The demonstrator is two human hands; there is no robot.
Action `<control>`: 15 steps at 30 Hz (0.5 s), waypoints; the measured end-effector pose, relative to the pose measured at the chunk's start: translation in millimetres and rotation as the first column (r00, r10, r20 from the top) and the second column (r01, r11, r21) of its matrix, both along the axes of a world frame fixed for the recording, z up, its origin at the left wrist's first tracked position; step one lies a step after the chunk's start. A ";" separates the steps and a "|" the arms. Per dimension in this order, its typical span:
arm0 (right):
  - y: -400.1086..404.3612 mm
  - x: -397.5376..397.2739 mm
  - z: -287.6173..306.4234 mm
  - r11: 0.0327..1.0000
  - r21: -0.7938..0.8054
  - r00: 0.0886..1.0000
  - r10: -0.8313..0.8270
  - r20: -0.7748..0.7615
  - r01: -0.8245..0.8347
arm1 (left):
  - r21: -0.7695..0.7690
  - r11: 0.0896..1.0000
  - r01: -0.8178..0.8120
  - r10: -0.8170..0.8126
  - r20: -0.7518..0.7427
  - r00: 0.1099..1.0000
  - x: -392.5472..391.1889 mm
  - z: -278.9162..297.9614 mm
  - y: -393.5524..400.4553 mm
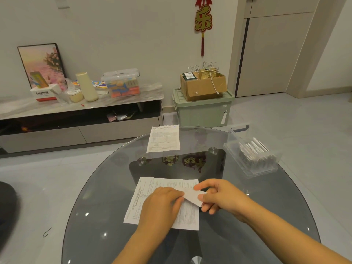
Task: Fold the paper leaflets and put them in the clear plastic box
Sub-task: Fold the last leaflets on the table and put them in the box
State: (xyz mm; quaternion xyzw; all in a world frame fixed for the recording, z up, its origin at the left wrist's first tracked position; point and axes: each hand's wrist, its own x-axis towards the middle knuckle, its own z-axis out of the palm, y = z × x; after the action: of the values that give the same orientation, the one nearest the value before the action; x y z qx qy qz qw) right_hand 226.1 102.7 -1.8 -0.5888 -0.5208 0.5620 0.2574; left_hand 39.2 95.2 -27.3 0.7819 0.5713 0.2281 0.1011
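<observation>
Right now the nearer leaflet [152,195] lies flat on the glass table [266,216] in the lower centre of the frame, with one corner lifted. The right hand [219,197] pinches that raised corner between thumb and fingers; the left hand [162,202] lies on the sheet with its fingertips at the base of the flap, though whether they press or pinch cannot be told. By the look of it this is thin printed paper: very light, limp, and already creased, so it should bend along old fold lines readily and tear if tugged. On smooth glass it will probably slide, so one hand ought to pin it while the other folds. Corners and edges are the sensible places to take hold, since the flat middle offers nothing to grip.

A second leaflet [164,138] lies unfolded at the far edge of the table, upper centre, well apart from the hands.

At the right of the table stands the clear plastic box [249,173], open-topped, already holding a row of folded white papers stood on edge.

Beyond the table, on the floor, a cardboard box [203,88] holding cables and small items rests on a green lidded bin [202,113].
</observation>
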 end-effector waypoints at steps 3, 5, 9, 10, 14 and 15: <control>-1.5 -2.5 0.1 0.999 0.036 0.998 0.037 0.050 -0.039 | -0.045 0.997 -0.056 0.061 0.120 0.991 3.1 2.4 -1.4; -3.2 -4.7 -0.4 0.995 0.080 0.995 0.047 0.092 -0.054 | -0.103 0.992 -0.071 0.098 0.294 0.951 6.3 5.2 -2.4; -4.4 -7.7 -0.7 0.985 0.167 0.994 0.012 0.110 -0.031 | -0.272 0.962 -0.027 0.185 0.575 0.797 10.9 9.7 -3.9; -5.2 -8.4 -1.0 0.983 0.185 0.994 0.000 0.110 -0.021 | -0.306 0.952 -0.006 0.202 0.613 0.764 11.7 10.6 -4.8; -6.2 -10.2 -1.3 0.969 0.242 0.987 0.011 0.160 -0.050 | -0.349 0.937 -0.005 0.244 0.643 0.726 11.6 11.8 -3.9; -5.8 -9.4 -1.6 0.965 0.258 0.985 0.003 0.172 -0.048 | -0.360 0.933 -0.008 0.256 0.646 0.719 10.8 12.0 -3.4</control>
State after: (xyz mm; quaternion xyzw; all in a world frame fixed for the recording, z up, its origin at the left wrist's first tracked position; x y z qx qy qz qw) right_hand 216.6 96.9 -3.4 -0.5889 -0.6178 0.4395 0.2798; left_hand 50.0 91.9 -15.3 0.5704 0.5787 0.4066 0.4175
